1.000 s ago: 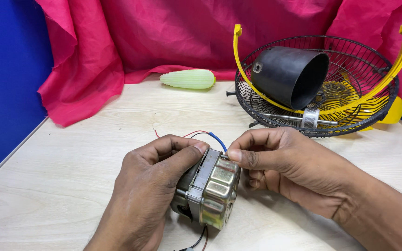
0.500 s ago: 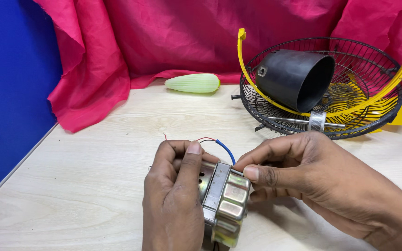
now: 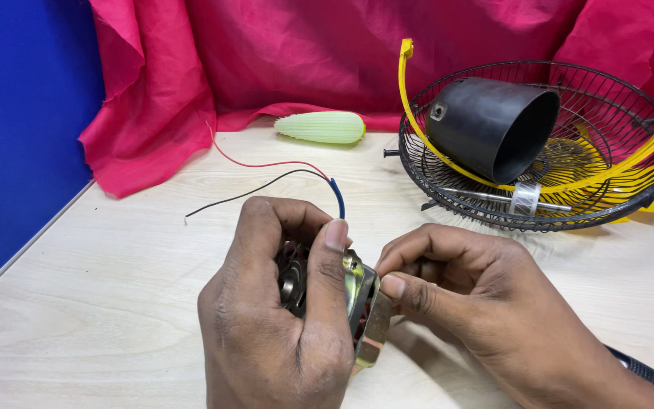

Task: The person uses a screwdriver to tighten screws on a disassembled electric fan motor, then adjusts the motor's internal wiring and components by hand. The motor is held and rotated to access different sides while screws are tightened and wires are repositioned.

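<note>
**Metal motor clasped in both hands**

Metal motor (image 3: pixel 361 303) gripped low in view, just above pale wooden surface (image 3: pixel 100 303). Left hand (image 3: pixel 278 318) wrapped around its body, thumb pressed along top edge. Right hand (image 3: pixel 463 299) closed on its right side, fingertips pinching casing. Red, black and blue wires (image 3: pixel 266 182) trailing out behind the hands, across the boards. Farther back, pale green ribbed cap (image 3: pixel 323 127); to the right, black wire fan guard (image 3: pixel 607 182) with yellow frame, holding black cone housing (image 3: pixel 493 125). Pink cloth (image 3: pixel 266 60) draped behind.

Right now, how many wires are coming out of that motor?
3: a red wire and a black wire trailing left over the table, a blue wire above the left hand. Hands may hide more.
</note>
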